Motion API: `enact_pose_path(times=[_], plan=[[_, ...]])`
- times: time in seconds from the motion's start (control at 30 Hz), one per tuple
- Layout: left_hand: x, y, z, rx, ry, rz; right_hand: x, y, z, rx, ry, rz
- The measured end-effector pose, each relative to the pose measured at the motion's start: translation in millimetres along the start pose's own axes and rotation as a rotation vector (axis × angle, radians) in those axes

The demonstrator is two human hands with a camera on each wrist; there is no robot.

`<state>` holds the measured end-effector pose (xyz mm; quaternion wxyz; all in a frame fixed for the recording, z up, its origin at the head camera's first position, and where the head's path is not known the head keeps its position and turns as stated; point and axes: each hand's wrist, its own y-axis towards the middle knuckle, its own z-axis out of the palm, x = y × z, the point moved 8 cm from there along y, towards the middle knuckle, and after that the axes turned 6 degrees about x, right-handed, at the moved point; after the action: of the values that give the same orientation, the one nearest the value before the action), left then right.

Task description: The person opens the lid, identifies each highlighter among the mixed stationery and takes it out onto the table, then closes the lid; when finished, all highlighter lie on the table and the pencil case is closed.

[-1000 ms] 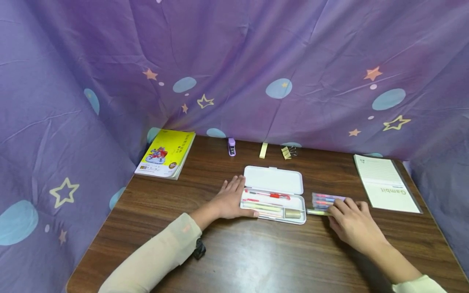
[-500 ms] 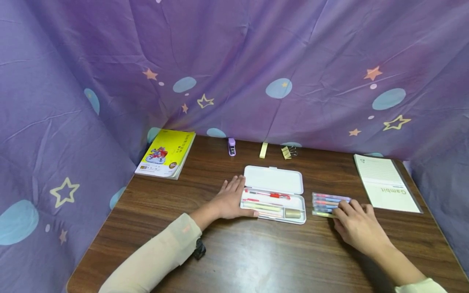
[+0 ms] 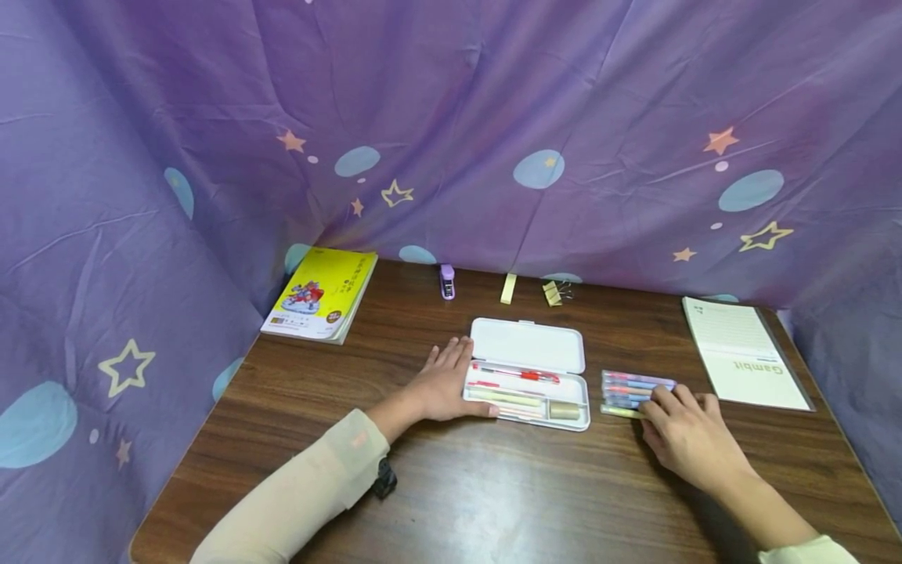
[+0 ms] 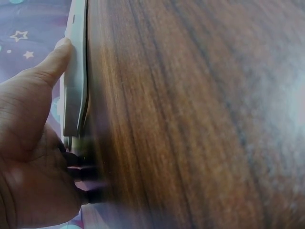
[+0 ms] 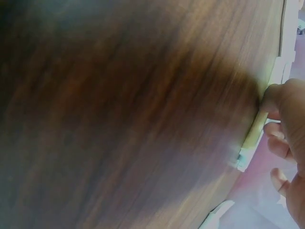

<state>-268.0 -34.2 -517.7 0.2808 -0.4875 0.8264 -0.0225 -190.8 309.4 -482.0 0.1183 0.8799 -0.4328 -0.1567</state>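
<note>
A white pencil case (image 3: 527, 346) lies open with its lid folded back. Inside are a red pen (image 3: 539, 377), yellowish sticks and a small tan block (image 3: 564, 410). My left hand (image 3: 445, 384) lies along the case's left end, fingers extended; in the left wrist view the thumb (image 4: 57, 59) presses its near side. To the right of the case, several colourful pens (image 3: 627, 387) lie in a row. My right hand (image 3: 683, 431) is at their right ends, pinching a yellow-green pen (image 5: 253, 131) between thumb and finger at the row's near side.
A yellow book (image 3: 320, 294) lies at the back left. Along the back stand a purple stapler (image 3: 447, 282), a pale yellow strip (image 3: 508, 288) and a binder clip (image 3: 553, 294). A notepad (image 3: 743, 352) lies at the right. A purple curtain (image 3: 451, 141) borders the table.
My right hand has shifted slightly right, drawing the yellow-green pen away from the case so that its left end lines up with the other pens. The left hand stays put.
</note>
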Motion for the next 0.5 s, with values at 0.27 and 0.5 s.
enact_pose_path(times=[0.27,0.5], plan=[[0.0,0.0,1.1,0.005,-0.003,-0.004,-0.4,-1.8,1.8,-0.006,0.009,0.001],[0.1,0.3,0.4,0.003,-0.006,-0.007,2.0,1.2,-1.3,-0.046,0.013,-0.01]])
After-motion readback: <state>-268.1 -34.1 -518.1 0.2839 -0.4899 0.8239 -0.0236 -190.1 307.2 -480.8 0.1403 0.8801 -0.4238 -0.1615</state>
